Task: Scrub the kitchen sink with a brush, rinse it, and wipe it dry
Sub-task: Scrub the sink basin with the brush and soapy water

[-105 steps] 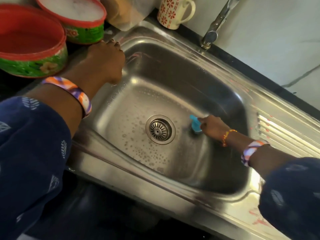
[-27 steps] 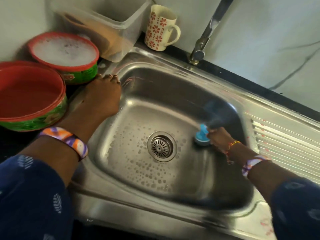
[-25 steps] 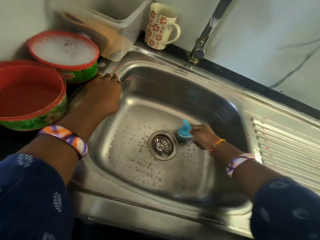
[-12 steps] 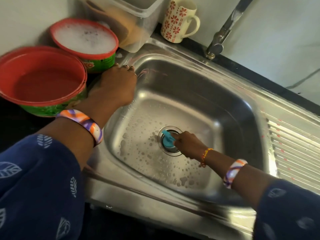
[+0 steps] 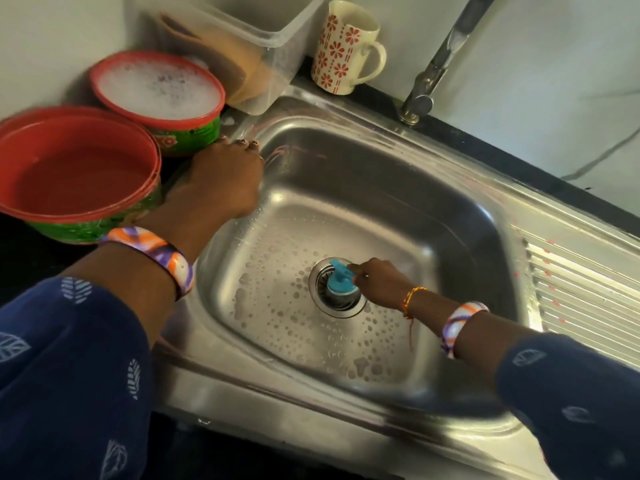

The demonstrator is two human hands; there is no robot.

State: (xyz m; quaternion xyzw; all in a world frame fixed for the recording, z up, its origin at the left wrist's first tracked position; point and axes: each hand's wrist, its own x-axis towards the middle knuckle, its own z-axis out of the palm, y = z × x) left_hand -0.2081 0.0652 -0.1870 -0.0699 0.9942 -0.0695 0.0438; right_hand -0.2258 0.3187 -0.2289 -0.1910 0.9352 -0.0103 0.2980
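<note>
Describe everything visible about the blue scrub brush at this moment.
The brush is small, with a round light-blue head that looks like plastic and a short blue grip on top. It stands head-down on the drain strainer at the bottom of the steel sink. The right hand pinches its grip from the right. Its bristles are hidden underneath. Soapy droplets dot the basin floor around it.

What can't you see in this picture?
Head view only:
- Drain strainer: mostly covered by the blue brush.
- Tap: spout cut off by the top edge.
- Right hand: fingertips hidden behind the brush handle.
- Clear tub: contents blurred through cloudy plastic.
</note>
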